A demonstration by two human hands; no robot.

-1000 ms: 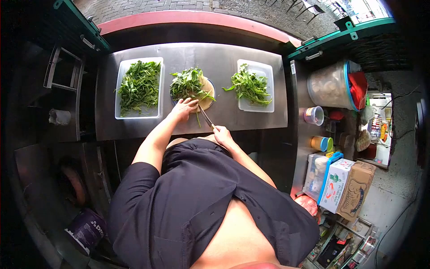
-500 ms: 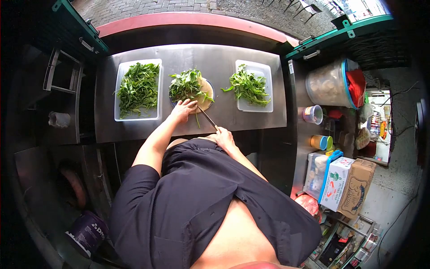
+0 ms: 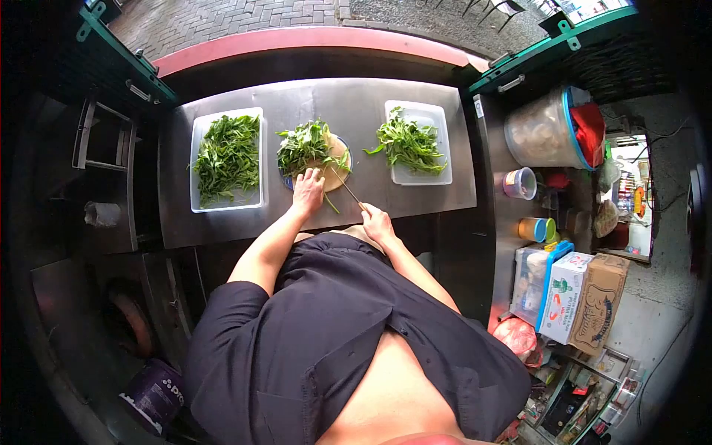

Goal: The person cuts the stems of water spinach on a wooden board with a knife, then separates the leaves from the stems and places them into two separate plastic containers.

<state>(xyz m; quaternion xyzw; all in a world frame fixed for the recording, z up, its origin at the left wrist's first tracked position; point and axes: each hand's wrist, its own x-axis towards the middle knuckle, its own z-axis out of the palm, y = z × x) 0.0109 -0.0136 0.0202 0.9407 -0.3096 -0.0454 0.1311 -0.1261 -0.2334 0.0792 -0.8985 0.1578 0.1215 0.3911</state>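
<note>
A pile of leafy greens (image 3: 304,144) lies on a round cutting board (image 3: 335,180) in the middle of the metal table. My left hand (image 3: 308,190) is closed on the near end of that pile. A loose stem (image 3: 331,204) sticks out past the board's near edge. My right hand (image 3: 377,224) is wrapped round the handle of a knife (image 3: 348,191). Its blade slants up and left across the board, with the tip close to the greens, right of my left fingers.
To the left stands a white plastic tray (image 3: 262,185) full of leaves; another tray (image 3: 423,180) with long-stemmed greens is on the right. A side counter holds a large clear tub (image 3: 535,127), small containers and boxes (image 3: 597,304). A pink ledge (image 3: 311,40) runs beyond the table.
My left hand has turned to point more directly away from me. The knife stands steeper, its tip farther from my left fingers. The loose stem has swung rightward. The whole view has shifted slightly.
</note>
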